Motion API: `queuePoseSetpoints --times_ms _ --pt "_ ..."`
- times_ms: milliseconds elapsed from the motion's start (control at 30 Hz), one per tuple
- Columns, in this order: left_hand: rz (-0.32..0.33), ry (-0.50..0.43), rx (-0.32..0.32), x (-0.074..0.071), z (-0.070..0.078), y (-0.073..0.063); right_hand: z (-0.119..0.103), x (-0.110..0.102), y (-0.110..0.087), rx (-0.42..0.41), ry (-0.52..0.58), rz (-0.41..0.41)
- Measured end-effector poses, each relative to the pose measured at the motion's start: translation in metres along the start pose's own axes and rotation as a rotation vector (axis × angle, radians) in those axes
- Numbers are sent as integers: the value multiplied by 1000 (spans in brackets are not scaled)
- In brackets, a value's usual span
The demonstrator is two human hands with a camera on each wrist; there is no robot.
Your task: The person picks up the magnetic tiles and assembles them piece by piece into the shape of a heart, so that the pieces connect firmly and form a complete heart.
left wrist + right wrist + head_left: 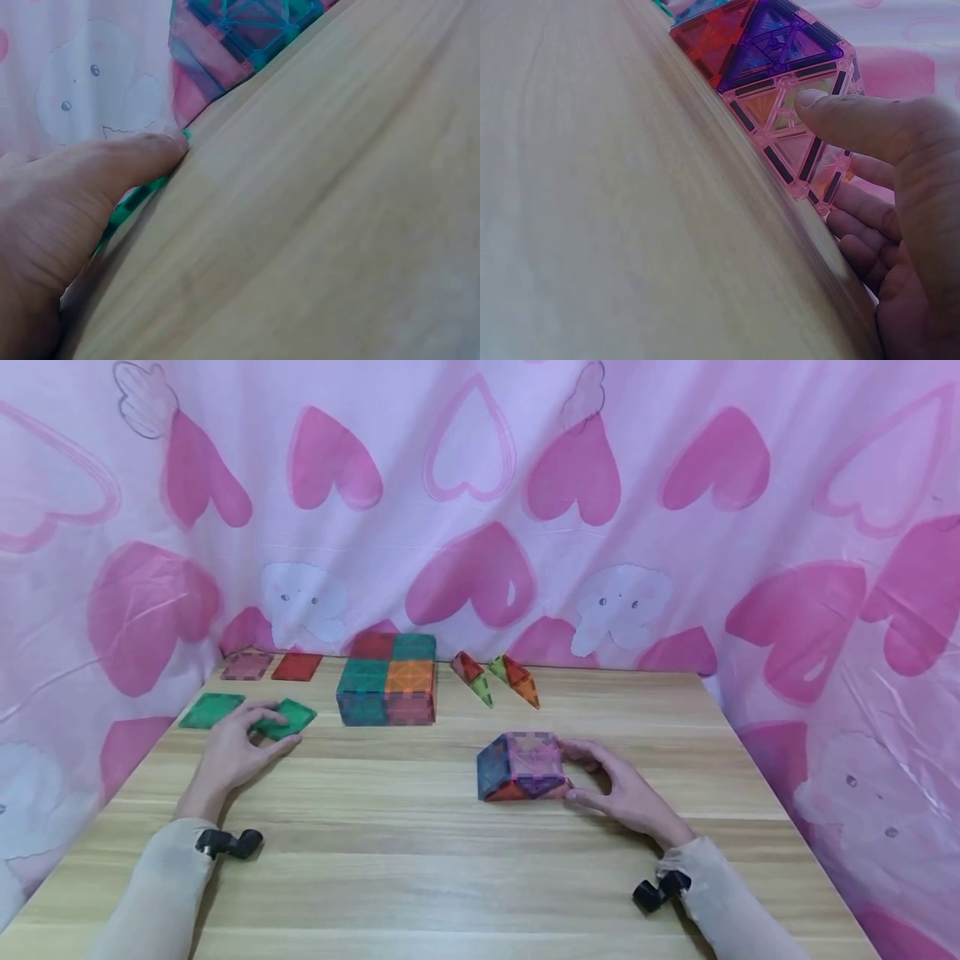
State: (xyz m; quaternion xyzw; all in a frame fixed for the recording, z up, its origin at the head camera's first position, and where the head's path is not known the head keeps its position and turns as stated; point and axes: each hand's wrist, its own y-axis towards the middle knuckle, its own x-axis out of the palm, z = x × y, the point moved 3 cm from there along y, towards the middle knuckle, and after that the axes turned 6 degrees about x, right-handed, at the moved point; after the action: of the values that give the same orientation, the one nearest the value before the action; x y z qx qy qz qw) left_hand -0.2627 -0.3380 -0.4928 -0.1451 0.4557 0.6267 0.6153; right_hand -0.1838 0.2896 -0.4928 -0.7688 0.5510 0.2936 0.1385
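Note:
On the left, my left hand (238, 746) pinches a green square magnetic tile (289, 718), fingers over its top and thumb at its near edge. In the left wrist view the thumb hides most of that green tile (135, 206). Right of centre, my right hand (618, 789) holds the right end of a low magnetic-tile block (534, 756) with a pink top and sloping sides. The right wrist view shows the thumb pressed on the block's pink triangular panel (791, 142), beside purple and red triangles, with the other fingers behind it.
Another green tile (212, 711) lies left of my left hand. Behind are a pink tile (247, 666) and a red tile (297, 667). A multicoloured tile box (386, 685) stands mid-table, with two small pointed tile pieces (472, 677) to its right. A pink heart-print curtain (480, 568) surrounds the table.

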Motion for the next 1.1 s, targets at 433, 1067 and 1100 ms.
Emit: queuePoseSetpoints --times_ms 433,1067,1100 --pt "-72 62 -56 -1 1 0 -1 1 -1 7 -28 13" --pt "97 -142 -203 -13 12 -6 1 2 0 -18 -14 7" --pt "111 -149 -202 -13 14 -6 1 2 0 -18 -15 7"
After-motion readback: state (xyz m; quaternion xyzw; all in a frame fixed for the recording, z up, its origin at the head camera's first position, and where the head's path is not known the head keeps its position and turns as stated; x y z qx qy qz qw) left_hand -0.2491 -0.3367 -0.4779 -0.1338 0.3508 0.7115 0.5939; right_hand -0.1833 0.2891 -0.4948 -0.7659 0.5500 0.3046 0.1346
